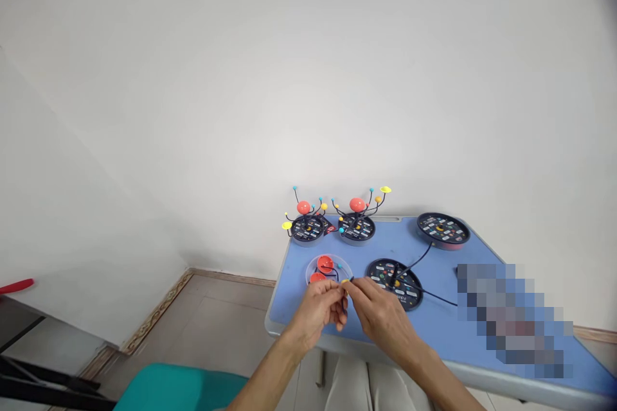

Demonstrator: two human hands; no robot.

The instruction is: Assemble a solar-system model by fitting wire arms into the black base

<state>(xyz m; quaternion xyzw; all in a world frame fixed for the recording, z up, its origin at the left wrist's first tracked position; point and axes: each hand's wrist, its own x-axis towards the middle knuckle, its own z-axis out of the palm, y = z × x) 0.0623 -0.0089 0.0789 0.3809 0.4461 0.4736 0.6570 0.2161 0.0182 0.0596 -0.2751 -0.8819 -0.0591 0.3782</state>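
Trousers [344, 385] of a pale colour show below the front edge of the bench [299, 253], with a teal seat [183, 388] off to the left. Over that edge the two hands meet: the left hand [318, 308] has its thumb and forefinger pinched on a thin black rod [344, 304], and the right hand [380, 314] has its thumb and forefinger together on a small yellow piece [345, 282], held in the air between the hands. Just beyond the left hand sits a round clear tray [310, 263] with two red half-shells [325, 263] and some dark rods. Right of it, partly behind the right hand, a black solar-system base [378, 270] with printed labels lies flat, one long arm [418, 258] slanting up and away, another [436, 297] reaching right to a pixelated, unreadable object [511, 318]. Farther back, a second labelled base [443, 229] rests near the right rear corner, and two planet models with red suns, the left one [307, 229] and the right one [357, 228], stand side by side before the white wall [308, 77].
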